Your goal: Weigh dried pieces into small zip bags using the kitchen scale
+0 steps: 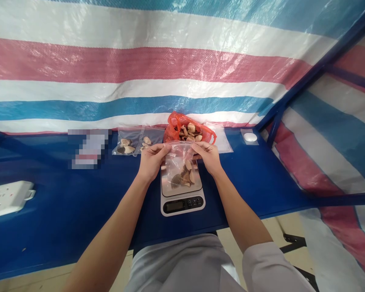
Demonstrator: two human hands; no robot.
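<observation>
Between my two hands is a clear plastic bag [174,164] with brown and pale dried slices [185,176] in its lower part. My left hand [152,160] pinches its top left corner, and my right hand [209,157] pinches the top right corner. The bag is over the metal plate of a white digital kitchen scale [184,206]; whether it rests on the plate I cannot tell. Just behind my hands sits a red plastic bag [172,132], open at the top, full of similar slices [190,132].
Two clear bags with a few slices, a left one [126,147] and a right one [146,142], lie left of the red bag. A white round object [250,137] is at the back right. A white power strip [10,198] lies at the left of the blue table [103,211]. Striped sheeting [140,65] hangs behind.
</observation>
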